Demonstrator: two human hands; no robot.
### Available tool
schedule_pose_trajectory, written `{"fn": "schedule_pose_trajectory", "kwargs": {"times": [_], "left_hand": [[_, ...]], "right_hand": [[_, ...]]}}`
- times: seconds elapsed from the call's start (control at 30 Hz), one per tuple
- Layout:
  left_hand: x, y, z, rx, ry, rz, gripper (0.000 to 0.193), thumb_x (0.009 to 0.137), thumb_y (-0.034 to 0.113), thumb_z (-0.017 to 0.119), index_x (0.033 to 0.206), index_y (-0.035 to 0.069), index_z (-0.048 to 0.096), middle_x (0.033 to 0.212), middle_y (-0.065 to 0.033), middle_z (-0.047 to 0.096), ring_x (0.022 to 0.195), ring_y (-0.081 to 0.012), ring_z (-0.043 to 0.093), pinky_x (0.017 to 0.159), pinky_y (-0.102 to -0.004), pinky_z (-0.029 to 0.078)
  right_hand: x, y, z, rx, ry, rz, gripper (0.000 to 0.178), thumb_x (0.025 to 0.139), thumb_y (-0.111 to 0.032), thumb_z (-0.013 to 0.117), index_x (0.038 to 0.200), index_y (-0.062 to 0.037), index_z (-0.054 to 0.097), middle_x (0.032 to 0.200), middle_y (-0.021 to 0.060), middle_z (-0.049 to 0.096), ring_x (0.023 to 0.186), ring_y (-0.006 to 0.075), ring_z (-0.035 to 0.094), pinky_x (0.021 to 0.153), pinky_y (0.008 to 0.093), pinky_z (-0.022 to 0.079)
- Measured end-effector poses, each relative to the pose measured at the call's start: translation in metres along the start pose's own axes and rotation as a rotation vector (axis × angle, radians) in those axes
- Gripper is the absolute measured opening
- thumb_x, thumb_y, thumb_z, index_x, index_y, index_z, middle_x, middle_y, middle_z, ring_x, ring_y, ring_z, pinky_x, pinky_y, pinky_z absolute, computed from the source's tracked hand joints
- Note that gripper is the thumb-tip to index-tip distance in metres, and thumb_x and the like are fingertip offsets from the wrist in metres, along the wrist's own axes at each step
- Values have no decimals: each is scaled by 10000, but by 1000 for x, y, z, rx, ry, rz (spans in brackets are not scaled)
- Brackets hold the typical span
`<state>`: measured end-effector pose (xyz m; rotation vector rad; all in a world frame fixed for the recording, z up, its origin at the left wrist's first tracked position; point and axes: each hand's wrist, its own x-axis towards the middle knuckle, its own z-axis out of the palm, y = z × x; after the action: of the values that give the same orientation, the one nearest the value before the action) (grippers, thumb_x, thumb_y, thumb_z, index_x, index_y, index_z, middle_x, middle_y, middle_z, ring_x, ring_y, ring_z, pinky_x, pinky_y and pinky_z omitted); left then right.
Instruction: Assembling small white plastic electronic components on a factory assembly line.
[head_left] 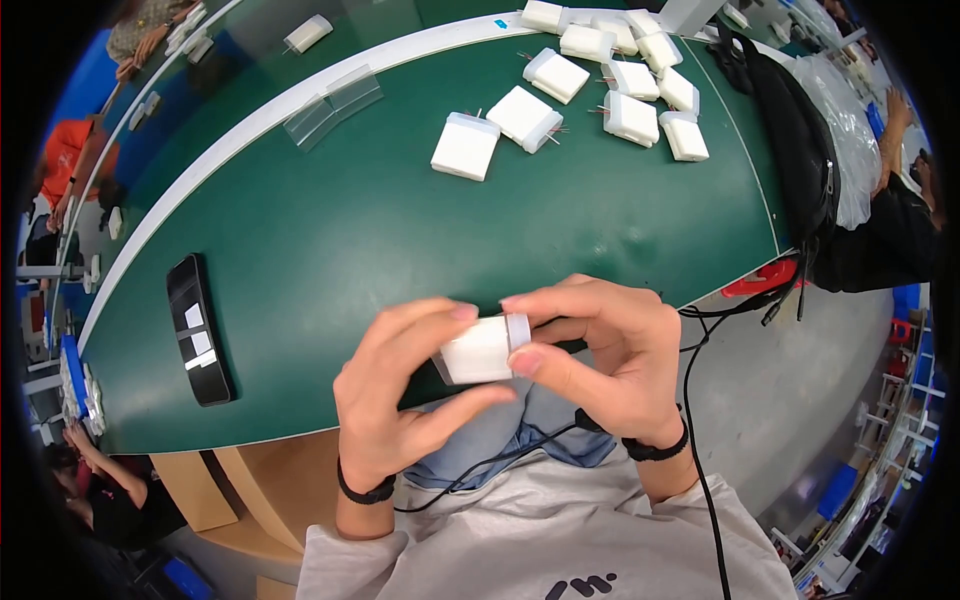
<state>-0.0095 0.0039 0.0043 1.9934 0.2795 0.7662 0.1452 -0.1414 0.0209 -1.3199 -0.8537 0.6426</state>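
White on its body, with a translucent cap (518,330) at one end, a block (476,351) is held up above the bench's near edge. The right hand (626,358) pinches the cap end between thumb and forefinger, its other fingers partly hidden behind. The left hand (378,402) has a fingertip against the block's upper edge; whether its thumb, along the lower edge, touches is hard to tell. Black wristbands (366,488) circle both wrists. To the left on the green bench (320,250) lies a dark phone-like slab (200,330) with pale patches. Farther off, a clear plastic piece (335,105) is hard to make out. Similar white blocks (630,118) crowd the far right side, some overlapping, thin wires showing. Beyond, a black bag (790,140) hangs over, and blurred people are cut off by the rim.
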Motion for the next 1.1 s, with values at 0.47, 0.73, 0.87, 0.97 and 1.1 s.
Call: {"fn": "schedule_pose_trajectory", "kwargs": {"times": [0.47, 0.73, 0.87, 0.97, 1.1], "left_hand": [[4, 6, 4, 230, 0, 61, 577, 688, 239, 977, 1132, -42, 736, 975, -209, 771, 857, -301, 760, 737, -360, 607], [7, 2, -1, 167, -9, 48, 556, 693, 203, 937, 1141, -60, 738, 986, -215, 770, 861, -309, 760, 736, -368, 611], [7, 0, 1, 184, 32, 56, 578, 680, 197, 958, 1151, -57, 739, 1010, -214, 767, 881, -306, 758, 736, -363, 611], [9, 4, 3, 156, 39, -1, 555, 693, 126, 972, 1172, -51, 753, 1055, -199, 763, 896, -301, 758, 773, -354, 629], [6, -2, 2, 196, 43, 49, 658, 669, 235, 1005, 1193, -50, 729, 1050, -205, 760, 916, -277, 756, 708, -323, 627]], "right_hand": [[8, 9, 4, 49, 77, 32, 47, 906, 43, 751, 889, 59, 709, 789, 126, 721, 709, 145, 687, 632, 254, 518], [8, 12, 18, -32, 109, -72, 55, 866, 91, 743, 869, 57, 700, 775, 137, 708, 640, 173, 622, 592, 266, 474], [5, 22, 36, -130, 302, -214, 50, 881, 85, 744, 901, 67, 702, 786, 142, 711, 627, 159, 600, 575, 270, 455], [5, 19, 28, -86, 221, -81, 51, 925, 68, 728, 971, 62, 705, 844, 141, 726, 644, 126, 599, 586, 261, 469], [5, 6, 16, 139, 108, 134, 232, 1096, -102, 556, 1181, 67, 690, 925, 99, 729, 774, 98, 646, 694, 251, 528]]}}
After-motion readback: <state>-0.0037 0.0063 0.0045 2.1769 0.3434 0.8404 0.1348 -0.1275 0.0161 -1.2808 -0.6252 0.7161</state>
